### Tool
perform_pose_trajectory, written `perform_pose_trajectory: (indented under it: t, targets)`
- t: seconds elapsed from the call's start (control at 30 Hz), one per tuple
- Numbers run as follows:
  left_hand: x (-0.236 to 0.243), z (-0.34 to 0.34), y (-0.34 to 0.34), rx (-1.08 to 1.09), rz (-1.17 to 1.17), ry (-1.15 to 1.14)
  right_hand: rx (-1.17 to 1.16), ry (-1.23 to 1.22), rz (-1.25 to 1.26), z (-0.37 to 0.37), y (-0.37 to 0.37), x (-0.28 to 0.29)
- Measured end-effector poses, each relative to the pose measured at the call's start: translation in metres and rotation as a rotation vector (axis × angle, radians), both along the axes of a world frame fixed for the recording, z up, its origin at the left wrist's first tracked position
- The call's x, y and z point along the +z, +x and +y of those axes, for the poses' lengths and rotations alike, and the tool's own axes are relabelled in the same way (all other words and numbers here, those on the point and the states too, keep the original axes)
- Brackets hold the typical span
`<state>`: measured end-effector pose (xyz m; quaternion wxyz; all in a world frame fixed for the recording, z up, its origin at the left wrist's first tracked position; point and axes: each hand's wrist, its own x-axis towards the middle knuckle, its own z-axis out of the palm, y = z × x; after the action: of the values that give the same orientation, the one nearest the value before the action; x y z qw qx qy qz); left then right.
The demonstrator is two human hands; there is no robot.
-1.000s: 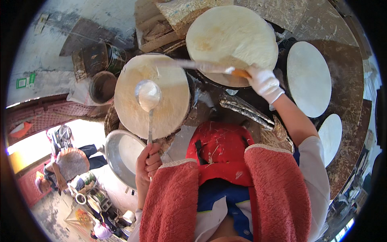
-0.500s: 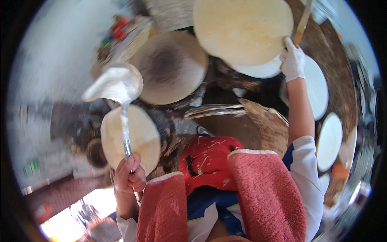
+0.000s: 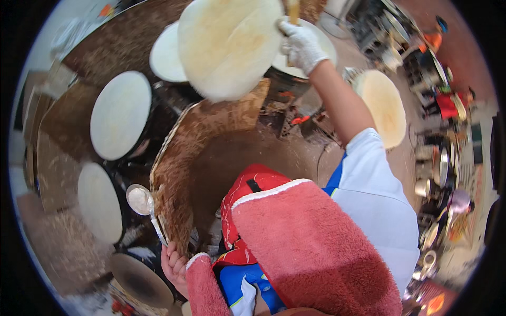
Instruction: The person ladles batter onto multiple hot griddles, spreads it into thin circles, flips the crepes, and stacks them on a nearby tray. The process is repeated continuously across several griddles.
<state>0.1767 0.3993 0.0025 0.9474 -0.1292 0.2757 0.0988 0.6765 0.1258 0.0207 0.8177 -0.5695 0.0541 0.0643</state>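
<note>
My right hand (image 3: 304, 46), in a white glove, is closed on a wooden stick (image 3: 293, 11) and the edge of a large, round, thin pancake (image 3: 231, 45). Pale yellow with light brown patches, the pancake is held out at the top of the view, over part of a white disc behind it. At the lower left, my bare left hand (image 3: 176, 266) grips the handle of a metal ladle (image 3: 140, 200) coated with whitish batter. Near the ladle bowl is a round griddle covered in white batter (image 3: 99, 203).
More white batter discs (image 3: 120, 116) sit on griddles along the curved brown counter (image 3: 176, 142). A darkened griddle (image 3: 141, 279) lies at the lower left. Right of my forearm is a round of cooked pancake (image 3: 380, 108). Pots and people (image 3: 448, 105) stand farther right.
My view has turned to the right. My right hand still holds the pancake and stick, now out over other griddles. The ladle is lower, closer to the counter, with less batter in it.
</note>
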Motion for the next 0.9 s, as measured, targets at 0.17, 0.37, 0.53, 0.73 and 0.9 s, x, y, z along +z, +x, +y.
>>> perform_pose_trajectory:
  t: [0.17, 0.37, 0.53, 0.73, 0.9]
  targets:
    - [0.007, -0.036, 0.088, -0.273, -0.111, -0.117, -0.236, 0.003, 0.034, -0.247, -0.008, 0.03]
    - [0.004, -0.065, 0.162, -0.472, -0.124, -0.145, -0.868, 0.041, 0.07, -0.42, -0.103, -0.029]
    - [0.008, -0.082, 0.194, -0.555, -0.104, -0.133, -1.308, -0.015, 0.243, -0.471, -0.195, -0.157]
    - [0.013, -0.092, 0.212, -0.562, -0.042, -0.095, -1.313, -0.009, 0.406, -0.468, -0.21, -0.196]
    - [0.015, -0.1, 0.205, -0.476, -0.038, -0.084, -1.301, -0.097, 0.491, -0.448, -0.211, -0.192]
